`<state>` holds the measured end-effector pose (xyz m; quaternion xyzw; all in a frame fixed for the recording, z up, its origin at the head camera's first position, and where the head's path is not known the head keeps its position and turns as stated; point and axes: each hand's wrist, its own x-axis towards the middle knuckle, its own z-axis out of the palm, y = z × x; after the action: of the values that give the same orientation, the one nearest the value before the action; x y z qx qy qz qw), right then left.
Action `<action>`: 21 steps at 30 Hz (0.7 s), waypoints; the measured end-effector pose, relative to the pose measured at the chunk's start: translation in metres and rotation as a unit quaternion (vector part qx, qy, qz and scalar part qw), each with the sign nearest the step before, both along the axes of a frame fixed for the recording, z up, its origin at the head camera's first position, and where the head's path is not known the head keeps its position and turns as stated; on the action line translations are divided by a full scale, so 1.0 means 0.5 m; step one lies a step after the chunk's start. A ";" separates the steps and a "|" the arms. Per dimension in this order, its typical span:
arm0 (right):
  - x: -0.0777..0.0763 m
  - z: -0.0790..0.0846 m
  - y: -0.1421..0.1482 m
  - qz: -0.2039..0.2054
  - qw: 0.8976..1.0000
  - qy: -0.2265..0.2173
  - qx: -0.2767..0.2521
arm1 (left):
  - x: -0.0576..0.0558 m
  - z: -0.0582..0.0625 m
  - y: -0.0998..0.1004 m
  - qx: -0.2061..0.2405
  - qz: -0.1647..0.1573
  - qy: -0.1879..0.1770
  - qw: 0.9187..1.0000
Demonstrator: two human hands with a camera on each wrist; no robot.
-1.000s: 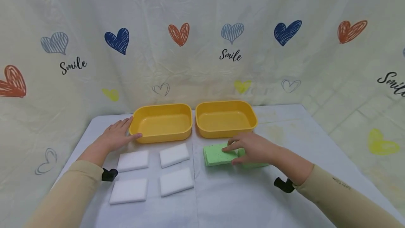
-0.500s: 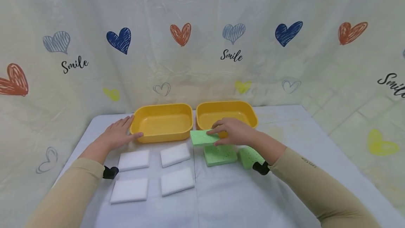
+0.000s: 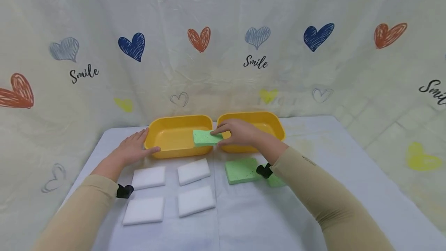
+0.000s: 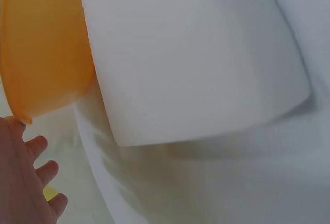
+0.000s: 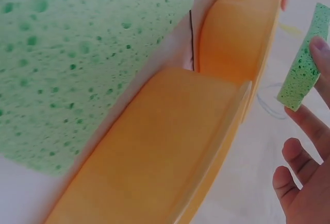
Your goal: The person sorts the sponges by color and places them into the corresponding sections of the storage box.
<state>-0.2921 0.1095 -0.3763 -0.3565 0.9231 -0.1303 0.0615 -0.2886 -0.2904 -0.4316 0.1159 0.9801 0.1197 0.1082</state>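
A green sponge (image 3: pixel 203 138) is pinched between the thumb and fingers of my right hand (image 3: pixel 240 131), raised over the right end of the left yellow tub (image 3: pixel 179 153). The right wrist view shows the pitted edge of that held sponge (image 5: pixel 301 77). My left hand (image 3: pixel 131 151) rests with spread fingers against the left rim of the same tub. Two more green sponges lie on the table: one flat sponge (image 3: pixel 242 170) and another sponge (image 3: pixel 275 180) partly hidden under my right forearm.
Beside the left tub stands a second yellow tub (image 3: pixel 252 148), partly behind my right hand. Several white sponge pads, such as the front left pad (image 3: pixel 143 210), lie in two columns on the white-covered table (image 3: pixel 251 220). A heart-printed curtain (image 3: pixel 223 76) hangs behind.
My right hand has lifted the green sponge off the others and carried it left and up, past the right tub to over the left tub. The left hand has stayed at the rim.
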 end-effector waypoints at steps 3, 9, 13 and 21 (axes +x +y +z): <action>-0.013 -0.003 -0.012 -0.008 1.000 -0.009 0.009 | -0.002 -0.005 0.001 0.004 0.002 0.002 1.000; -0.033 -0.005 -0.053 -0.025 0.999 -0.031 0.023 | -0.003 -0.008 0.000 -0.008 0.010 0.007 1.000; -0.051 -0.009 -0.094 -0.034 0.998 -0.046 0.030 | 0.001 -0.002 0.005 -0.013 0.016 0.007 1.000; -0.081 -0.029 -0.186 -0.038 0.996 -0.053 0.067 | 0.000 0.000 0.006 -0.010 0.020 0.003 1.000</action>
<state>-0.3327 0.0167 -0.3908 -0.3088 0.9381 -0.0891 0.1290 -0.2885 -0.2875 -0.4319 0.0958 0.9836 0.1119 0.1042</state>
